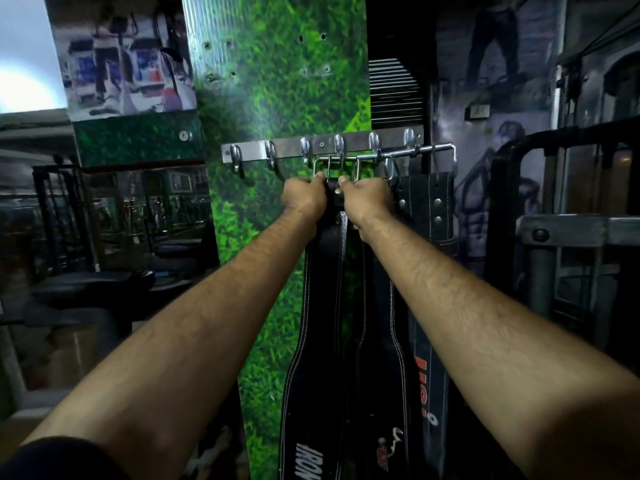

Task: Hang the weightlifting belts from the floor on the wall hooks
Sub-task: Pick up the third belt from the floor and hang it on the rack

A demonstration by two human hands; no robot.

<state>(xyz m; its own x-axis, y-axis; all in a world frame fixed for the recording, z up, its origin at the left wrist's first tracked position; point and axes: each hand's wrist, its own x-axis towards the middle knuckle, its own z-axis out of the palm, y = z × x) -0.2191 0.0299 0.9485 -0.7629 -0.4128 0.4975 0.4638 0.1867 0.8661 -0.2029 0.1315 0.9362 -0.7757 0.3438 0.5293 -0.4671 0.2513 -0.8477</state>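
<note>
A metal hook rail with several hooks is fixed to the green grass-print wall panel. My left hand and my right hand both grip the top of a black weightlifting belt just under its steel buckle. The buckle sits at the middle hook of the rail. The belt hangs straight down between my forearms. A second black belt hangs beside it, and a third black belt with rivets hangs from a buckle at the rail's right end.
A mirror on the left reflects gym machines. A black padded bench stands at lower left. On the right a black metal frame of a machine stands close to the hooks. The two leftmost hooks carry nothing.
</note>
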